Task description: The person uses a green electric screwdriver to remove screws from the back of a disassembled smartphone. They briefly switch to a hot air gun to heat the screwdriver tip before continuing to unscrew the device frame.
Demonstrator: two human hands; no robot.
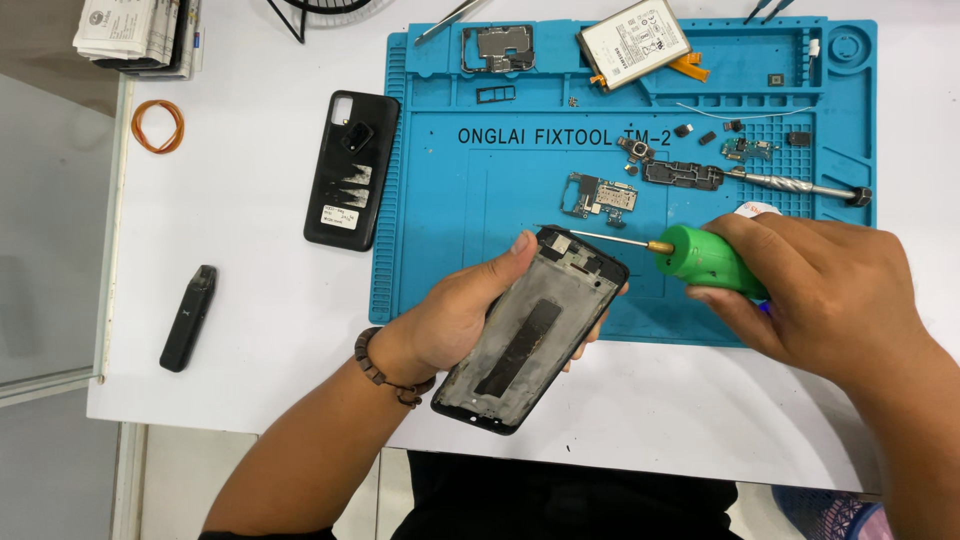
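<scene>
Stripped phone frame in my left hand, screwdriver tip at its top edge

Nearest me, my left hand (455, 315) curls its fingers around the phone frame (530, 330), holding it tilted above the near edge of the blue mat (430, 200), while my right hand (830, 290) is closed around the green screwdriver (705, 258), its thin shaft touching the frame's top corner. I judge the teardown mostly done: the frame looks bare but for a dark strip, and farther off on the mat lie the circuit board (598, 196), small loose parts, a metal shield (497, 48) and the battery (633, 42), a white rectangle with an orange tab. Left of the mat rests the black back cover (351, 168), bearing a small white label near its lower end.
</scene>
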